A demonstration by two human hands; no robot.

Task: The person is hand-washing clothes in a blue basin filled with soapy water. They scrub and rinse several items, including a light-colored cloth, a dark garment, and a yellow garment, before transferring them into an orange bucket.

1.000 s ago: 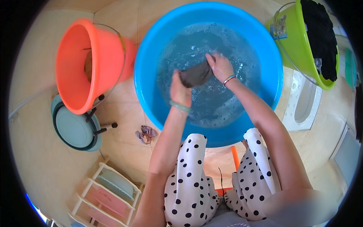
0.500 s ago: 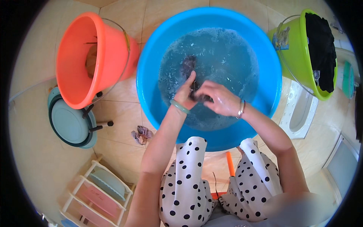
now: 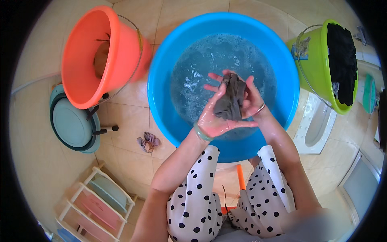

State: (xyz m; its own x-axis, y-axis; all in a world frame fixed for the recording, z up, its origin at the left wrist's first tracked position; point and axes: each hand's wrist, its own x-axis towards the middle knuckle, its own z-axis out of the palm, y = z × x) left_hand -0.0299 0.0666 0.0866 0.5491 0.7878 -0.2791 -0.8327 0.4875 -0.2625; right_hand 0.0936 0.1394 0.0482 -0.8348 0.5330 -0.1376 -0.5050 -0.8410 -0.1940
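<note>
A small wet grey-brown cloth (image 3: 231, 97) is bunched between my two hands above the soapy water; its exact kind cannot be made out. My left hand (image 3: 215, 115) bears it on an upturned palm, fingers stretched and thumb out to the right. Against the cloth's right side, my right hand (image 3: 253, 99) holds it with the thumb up and the other fingers partly hidden. Below both hands is a large round blue basin (image 3: 161, 101) holding cloudy water with foam.
Crumpled purplish cloth (image 3: 148, 142) lies on the tiles left of the basin. An orange bucket (image 3: 127, 60) and folded pale-green basin (image 3: 72, 123) stand left, above a white rack (image 3: 86, 189). On the right are a green bucket (image 3: 312, 60) of black cloth and a squat toilet (image 3: 316, 125).
My hands have risen from the water's surface and moved right with the cloth, which was dark and partly submerged. Its bunched shape now shows, and my left palm has turned upward.
</note>
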